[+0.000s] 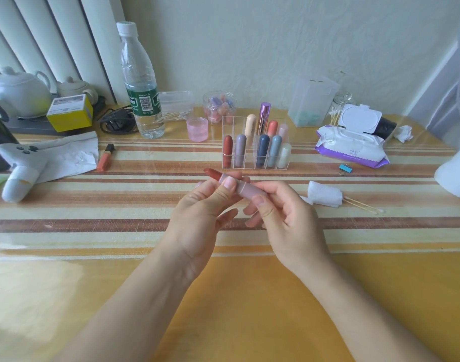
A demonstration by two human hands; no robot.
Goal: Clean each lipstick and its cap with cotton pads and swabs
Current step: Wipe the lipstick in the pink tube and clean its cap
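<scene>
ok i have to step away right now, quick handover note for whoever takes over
Left hand: grips the upper tube of the uncapped pink lipstick, bullet wound out.
Right hand: grips its base.
Cotton pad and swabs lie to the right of the hands, in neither hand.
Capped lipsticks stand in the clear organiser behind.
Done: cap off, and it is not in view. Which lipsticks are already clean cannot be told.
Left: wipe this lipstick and cap, recap, then the rest.

Uncapped pink lipstick [234, 185] between both hands' fingers [227, 184]
</scene>
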